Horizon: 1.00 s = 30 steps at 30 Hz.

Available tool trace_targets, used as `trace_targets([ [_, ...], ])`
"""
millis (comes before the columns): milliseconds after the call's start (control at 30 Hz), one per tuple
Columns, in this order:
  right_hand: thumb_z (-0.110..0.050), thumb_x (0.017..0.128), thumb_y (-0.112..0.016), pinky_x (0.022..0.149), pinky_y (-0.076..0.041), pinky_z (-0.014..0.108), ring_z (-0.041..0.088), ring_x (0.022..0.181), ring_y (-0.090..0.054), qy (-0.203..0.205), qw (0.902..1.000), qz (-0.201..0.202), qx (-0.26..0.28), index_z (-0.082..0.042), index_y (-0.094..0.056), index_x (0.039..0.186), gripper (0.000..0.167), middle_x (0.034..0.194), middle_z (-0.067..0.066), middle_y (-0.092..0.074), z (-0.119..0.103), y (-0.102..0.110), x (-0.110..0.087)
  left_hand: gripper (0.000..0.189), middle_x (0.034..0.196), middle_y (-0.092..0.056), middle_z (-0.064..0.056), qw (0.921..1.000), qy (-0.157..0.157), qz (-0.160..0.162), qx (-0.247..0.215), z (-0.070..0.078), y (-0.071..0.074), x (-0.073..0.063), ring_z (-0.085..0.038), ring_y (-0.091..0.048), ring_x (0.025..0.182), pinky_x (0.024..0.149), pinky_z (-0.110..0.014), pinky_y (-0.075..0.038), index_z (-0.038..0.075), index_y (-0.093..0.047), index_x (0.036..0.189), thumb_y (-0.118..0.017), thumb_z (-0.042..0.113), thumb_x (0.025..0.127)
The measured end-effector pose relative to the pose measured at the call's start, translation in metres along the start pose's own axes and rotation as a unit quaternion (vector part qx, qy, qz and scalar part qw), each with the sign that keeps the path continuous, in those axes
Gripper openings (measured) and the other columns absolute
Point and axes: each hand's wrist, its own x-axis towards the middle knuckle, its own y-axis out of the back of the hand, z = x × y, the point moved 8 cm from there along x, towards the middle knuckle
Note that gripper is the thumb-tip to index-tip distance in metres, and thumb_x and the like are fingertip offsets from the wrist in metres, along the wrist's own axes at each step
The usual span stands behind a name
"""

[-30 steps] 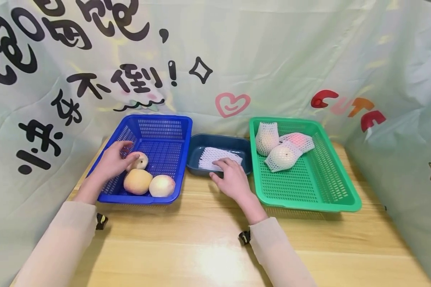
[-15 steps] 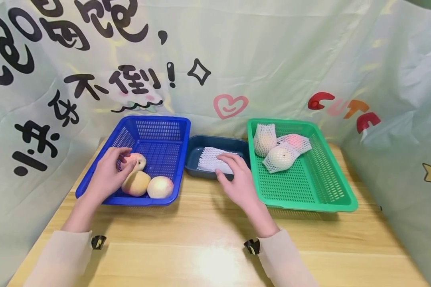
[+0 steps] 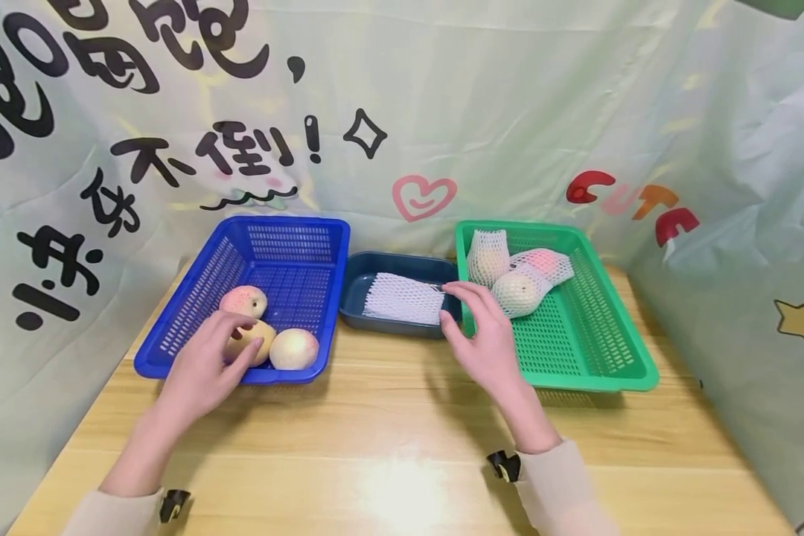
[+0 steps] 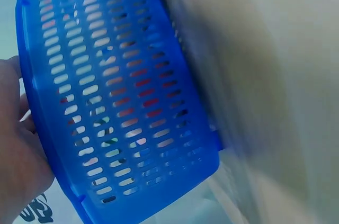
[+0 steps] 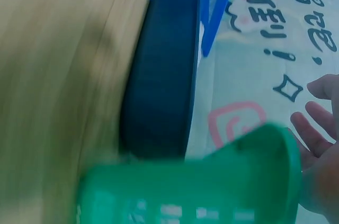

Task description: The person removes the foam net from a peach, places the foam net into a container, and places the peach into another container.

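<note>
In the head view, my left hand (image 3: 208, 362) hovers over the front left corner of the blue basket (image 3: 339, 298), fingers loosely bent and overlapping a yellow peach (image 3: 263, 344). Beside that peach lie a pinkish peach (image 3: 240, 301) and a pale one (image 3: 295, 349). The left wrist view has the hand above the basket's rim. My right hand (image 3: 487, 339), thumb and fingers apart and holding nothing, is over the left edge of the green basket (image 3: 616, 376). White foam net sleeves (image 3: 403, 299) lie flat in the dark blue tray (image 3: 356, 286) to its left.
Inside the green basket are three fruits in foam nets (image 3: 519, 292), grouped at the back left. Both baskets and the tray stand in a row on a wooden table (image 3: 348, 447). A printed cloth (image 3: 522, 112) hangs close behind and along the sides.
My left hand has drawn back toward the front from the pinkish peach to over the yellow one. My right hand has moved right, off the foam sleeves. The fruits stay in place.
</note>
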Motion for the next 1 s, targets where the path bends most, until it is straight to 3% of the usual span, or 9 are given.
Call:
trace_targets([
  [133,-0.011,0.093,-0.074,0.104,-0.047,0.05,0.033,0.125,-0.06,-0.001,0.9995,-0.008,-0.029,-0.003,-0.067,0.131,0.039,0.133,0.014,-0.065,0.009,0.019,0.003,0.029,0.104,-0.067,-0.005,0.9991,-0.008,-0.033,0.023,0.007,-0.004,-0.009,-0.026,-0.061,0.091,0.077,-0.047,-0.047,0.007,-0.065,0.112,-0.08,0.016,0.089],
  [400,-0.008,0.092,-0.073,0.104,-0.045,0.057,0.038,0.125,-0.058,0.015,0.9965,-0.027,-0.078,0.001,-0.063,0.134,0.045,0.132,0.02,-0.064,0.028,0.058,0.022,0.032,0.1,-0.067,0.002,0.9934,-0.017,-0.092,0.067,0.01,-0.014,-0.024,-0.022,-0.06,0.093,0.077,-0.043,-0.043,0.014,-0.068,0.106,-0.077,0.042,0.092],
  [500,-0.008,0.093,-0.073,0.105,-0.044,0.059,0.038,0.127,-0.056,-0.005,0.992,-0.072,-0.103,0.0,-0.06,0.137,0.047,0.134,0.02,-0.063,0.036,0.066,0.032,0.035,0.095,-0.063,0.004,0.9907,-0.023,-0.102,0.087,0.011,-0.018,-0.026,-0.021,-0.059,0.091,0.075,-0.04,-0.041,0.017,-0.066,0.099,-0.075,0.05,0.091],
  [733,-0.013,0.096,-0.072,0.102,-0.045,0.059,0.04,0.123,-0.057,-0.033,0.9705,-0.199,-0.132,0.003,-0.05,0.145,0.056,0.137,0.021,-0.058,0.059,0.07,0.058,0.042,0.09,-0.061,0.002,0.9857,-0.033,-0.103,0.129,0.011,-0.024,-0.031,-0.023,-0.058,0.088,0.07,-0.038,-0.039,0.016,-0.064,0.095,-0.071,0.058,0.09],
  [1000,-0.015,0.1,-0.069,0.105,-0.046,0.06,0.04,0.127,-0.056,-0.117,0.9482,-0.285,-0.077,0.001,-0.049,0.147,0.054,0.144,0.022,-0.054,0.11,0.062,0.076,0.046,0.091,-0.06,0.001,0.9845,-0.037,-0.104,0.136,0.011,-0.025,-0.031,-0.025,-0.057,0.086,0.068,-0.037,-0.038,0.014,-0.063,0.096,-0.068,0.059,0.092],
])
